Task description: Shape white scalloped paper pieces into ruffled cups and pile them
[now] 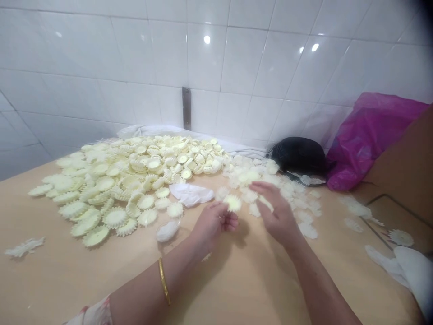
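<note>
On a pale wooden table (57, 280), scalloped cream discs (111, 180) lie heaped. The left hand (213, 225) pinches one disc (233, 203) at its fingertips; just beside it, the half-curled right hand (277, 212) meets a pale sliver (266, 203), its grip unclear.

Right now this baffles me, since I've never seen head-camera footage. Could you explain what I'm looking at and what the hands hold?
This is one picture from a camera worn on a person's head, looking forward and down, so both forearms reach in from below. The left hand, with a gold bangle on that arm, seems to pinch a pale yellow scalloped disc at its fingertips. The right hand touches a thin pale piece, though whether it grips it is hard to tell. A large heap of similar discs lies on the light tan tabletop, before a white tiled wall. A magenta plastic bag and a black bundle sit toward the back right.
</note>
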`<state>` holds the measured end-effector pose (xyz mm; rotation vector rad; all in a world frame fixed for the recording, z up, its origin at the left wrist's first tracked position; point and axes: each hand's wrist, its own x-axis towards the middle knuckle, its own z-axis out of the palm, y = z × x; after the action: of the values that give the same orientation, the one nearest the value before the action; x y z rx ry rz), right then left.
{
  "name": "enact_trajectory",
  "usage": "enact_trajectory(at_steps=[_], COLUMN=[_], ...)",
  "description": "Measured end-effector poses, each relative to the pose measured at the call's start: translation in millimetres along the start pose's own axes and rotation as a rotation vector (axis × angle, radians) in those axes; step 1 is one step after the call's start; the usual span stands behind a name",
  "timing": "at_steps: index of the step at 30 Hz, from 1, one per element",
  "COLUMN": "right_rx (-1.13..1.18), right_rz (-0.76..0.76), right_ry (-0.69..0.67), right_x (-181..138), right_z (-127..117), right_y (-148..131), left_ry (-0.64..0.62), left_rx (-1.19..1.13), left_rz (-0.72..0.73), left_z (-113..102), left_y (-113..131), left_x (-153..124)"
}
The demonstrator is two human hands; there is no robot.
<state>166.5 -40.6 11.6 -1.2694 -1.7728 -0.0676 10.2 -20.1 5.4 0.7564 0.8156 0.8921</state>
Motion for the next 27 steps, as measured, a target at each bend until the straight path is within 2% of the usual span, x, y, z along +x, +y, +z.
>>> enact_trajectory(at_steps=[2,4,6,9,11,13,20,23,27], right_rx=[0.109,0.184,0.306,0.588,0.764,0.87,0.956,0.976,0.828], right_rz=[-0.083,-0.072,0.058,0.355,0.491,0.565,0.567,0.548,0.534], right_ry=[-0.166,-0.223,-0.213,-0.251,-0.301,-0.325,-0.35,-0.335,-0.281], right_x=[-0.3,-0.5,-0.1,1.5,2.2,2.1,-0.5,-1.7,-3.5], right_z=[1.2,3.8,5.7,5.9,5.9,7.2,14.1,17.5,21.1], right_y=[-9.7,-14.5,-15.4,-14.8,-15.0,-15.7,-22.1,-24.6,-22.6], left_ry=[-0.009,-0.059,-0.056,0.031,0.003,-0.051,0.037,0.043,-0.016], left_rx=[-0.013,0.02,0.073,0.084,0.062,0.062,0.257,0.379,0.39], left_rz=[-0.02,-0.01,0.036,0.1,0.106,0.105,0.304,0.335,0.34], left_z=[-1.6,-3.0,-4.2,-5.0,-5.0,-4.8,-1.7,1.0,0.8], left_y=[0.0,0.0,0.3,0.7,0.3,-1.0,-6.5,-6.7,-5.1], left_x=[0.8,1.1,1.2,1.8,2.4,3.0,1.6,-0.6,-0.9])
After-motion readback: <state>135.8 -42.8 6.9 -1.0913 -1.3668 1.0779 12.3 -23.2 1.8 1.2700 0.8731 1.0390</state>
